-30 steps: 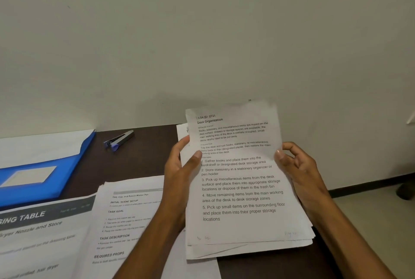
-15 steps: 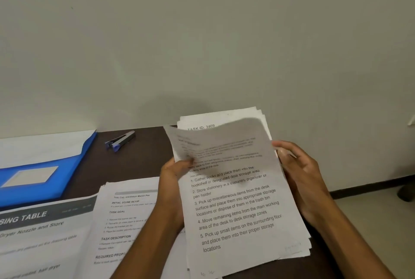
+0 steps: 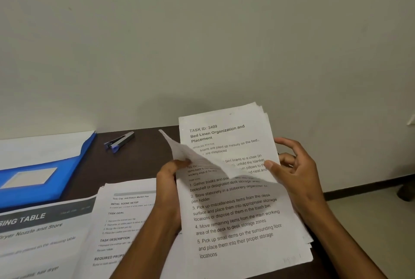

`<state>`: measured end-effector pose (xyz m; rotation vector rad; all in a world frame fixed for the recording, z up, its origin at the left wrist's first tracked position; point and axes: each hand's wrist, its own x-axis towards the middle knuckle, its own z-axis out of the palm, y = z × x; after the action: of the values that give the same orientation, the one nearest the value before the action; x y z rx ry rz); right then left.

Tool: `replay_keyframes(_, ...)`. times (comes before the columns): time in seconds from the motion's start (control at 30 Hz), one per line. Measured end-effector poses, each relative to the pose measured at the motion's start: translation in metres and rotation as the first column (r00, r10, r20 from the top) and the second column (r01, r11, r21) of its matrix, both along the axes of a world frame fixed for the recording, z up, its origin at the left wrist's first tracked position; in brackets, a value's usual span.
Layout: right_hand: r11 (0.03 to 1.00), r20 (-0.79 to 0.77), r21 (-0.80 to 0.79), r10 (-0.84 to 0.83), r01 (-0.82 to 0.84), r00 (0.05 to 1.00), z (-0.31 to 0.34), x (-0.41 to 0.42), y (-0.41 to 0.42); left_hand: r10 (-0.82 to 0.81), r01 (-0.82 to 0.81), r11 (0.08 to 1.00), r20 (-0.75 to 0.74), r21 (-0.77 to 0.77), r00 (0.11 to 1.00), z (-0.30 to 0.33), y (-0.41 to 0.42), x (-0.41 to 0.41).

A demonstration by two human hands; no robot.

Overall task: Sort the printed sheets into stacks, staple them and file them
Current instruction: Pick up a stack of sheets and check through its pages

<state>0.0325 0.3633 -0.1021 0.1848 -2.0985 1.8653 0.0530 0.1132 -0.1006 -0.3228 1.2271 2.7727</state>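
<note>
Left hand (image 3: pixel 168 179) has its grip pinched on the top sheet (image 3: pixel 233 218), folded down off the paper stack (image 3: pixel 226 130); right hand (image 3: pixel 292 173) holds the stack edge with the thumb, fingers loosely curled. Stack hangs just over the table (image 3: pixel 134 162), stapler (image 3: pixel 120 141) well apart. I think the thin sheet may crease or slip, and the uneven stack can slide from this light hold

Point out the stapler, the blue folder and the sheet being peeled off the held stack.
stapler (image 3: pixel 120 142), head view, middle of its body.
blue folder (image 3: pixel 67 173), head view, blue cover beside the label window.
top sheet (image 3: pixel 233 222), head view, its flat printed lower half.
</note>
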Motion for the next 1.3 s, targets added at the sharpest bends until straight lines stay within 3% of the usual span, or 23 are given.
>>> replay_keyframes(0.57, 0.99, -0.026, 0.108, -0.091, 0.093, 0.996, -0.007, -0.006, 0.009, 0.008, -0.016, 0.992, -0.064, -0.124, 0.998, 0.008, 0.002, 0.002)
replay_keyframes(0.67, 0.989, -0.066, 0.036, -0.138, 0.14, 0.988, -0.007, -0.006, 0.015, 0.01, -0.019, 0.992, -0.074, -0.126, 0.997, 0.004, 0.002, -0.001)
replay_keyframes(0.73, 0.984, -0.06, -0.124, -0.139, 0.131, 0.988, -0.002, -0.005, 0.02, 0.005, -0.013, 0.993, -0.07, -0.119, 0.998, 0.001, 0.001, -0.002)
replay_keyframes(0.8, 0.953, -0.028, -0.287, -0.109, 0.097, 0.994, 0.004, -0.004, 0.026, 0.002, -0.01, 0.994, -0.075, -0.109, 0.997, 0.0, 0.002, -0.003)
replay_keyframes(0.87, 0.94, 0.007, -0.332, -0.077, 0.075, 0.997, 0.007, -0.003, 0.031, 0.012, -0.021, 0.994, -0.093, -0.106, 0.996, -0.001, 0.002, -0.003)
replay_keyframes(1.3, 0.945, 0.082, -0.223, 0.264, -0.24, 0.961, 0.004, -0.003, 0.014, 0.026, -0.049, 0.986, -0.14, -0.158, 0.99, 0.001, 0.004, 0.0)
